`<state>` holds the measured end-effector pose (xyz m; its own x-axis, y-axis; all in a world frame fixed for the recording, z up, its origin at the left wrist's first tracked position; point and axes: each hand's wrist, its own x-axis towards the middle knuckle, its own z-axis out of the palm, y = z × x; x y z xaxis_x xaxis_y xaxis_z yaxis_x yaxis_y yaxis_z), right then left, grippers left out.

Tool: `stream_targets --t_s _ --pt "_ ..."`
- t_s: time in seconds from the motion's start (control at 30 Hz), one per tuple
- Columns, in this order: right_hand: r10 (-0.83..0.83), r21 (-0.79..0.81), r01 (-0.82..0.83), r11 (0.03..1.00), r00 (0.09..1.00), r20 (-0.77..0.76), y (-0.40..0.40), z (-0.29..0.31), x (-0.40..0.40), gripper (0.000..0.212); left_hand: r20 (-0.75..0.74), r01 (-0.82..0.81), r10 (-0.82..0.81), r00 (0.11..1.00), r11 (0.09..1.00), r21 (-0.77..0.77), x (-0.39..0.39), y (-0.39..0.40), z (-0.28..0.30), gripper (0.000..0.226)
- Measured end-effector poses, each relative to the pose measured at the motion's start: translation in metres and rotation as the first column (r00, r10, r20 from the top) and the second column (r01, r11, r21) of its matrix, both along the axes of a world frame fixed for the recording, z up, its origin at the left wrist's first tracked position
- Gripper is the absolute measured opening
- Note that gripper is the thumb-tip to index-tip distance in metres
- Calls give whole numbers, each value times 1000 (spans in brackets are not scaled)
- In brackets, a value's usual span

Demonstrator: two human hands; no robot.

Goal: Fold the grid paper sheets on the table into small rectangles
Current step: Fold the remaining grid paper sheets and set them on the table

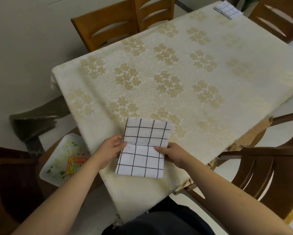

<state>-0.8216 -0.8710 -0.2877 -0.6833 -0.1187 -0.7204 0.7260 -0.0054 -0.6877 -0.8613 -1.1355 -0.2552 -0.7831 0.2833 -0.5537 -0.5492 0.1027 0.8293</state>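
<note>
Here the grid sheet (143, 146) lies at the near corner of the table (184, 68). The left hand (108, 150) and right hand (171, 154) pinch its side edges at a middle crease, thumbs on top, probably to fold it over. A folded stack (228, 9) waits at the table's far corner.

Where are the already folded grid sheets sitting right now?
In the head view, the folded grid stack lies at the table's far right corner, next to a wooden chair.

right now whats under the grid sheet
The grid sheet lies on the floral tablecloth; both hands pinch its sides. Whatever is directly beneath is covered.
</note>
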Motion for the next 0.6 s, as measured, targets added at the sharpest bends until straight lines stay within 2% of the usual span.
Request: stream_targets --t_s 0.13,0.27,0.43,0.6 --pt "18 48 -13 999 993 -119 2 10 -3 30 -8 -19 19 1000 1000 -24 0 -6 3 13" --pt "38 43 -29 999 968 -248 5 29 -8 14 -42 -40 38 998 997 -64 -5 -11 2 11" --pt "10 60 9 998 950 -313 9 43 -18 19 -85 -27 17 996 992 -126 -11 -17 4 25" --pt "-45 18 52 998 957 -285 7 43 -21 36 -42 -33 29 999 995 -91 -15 -16 8 22"
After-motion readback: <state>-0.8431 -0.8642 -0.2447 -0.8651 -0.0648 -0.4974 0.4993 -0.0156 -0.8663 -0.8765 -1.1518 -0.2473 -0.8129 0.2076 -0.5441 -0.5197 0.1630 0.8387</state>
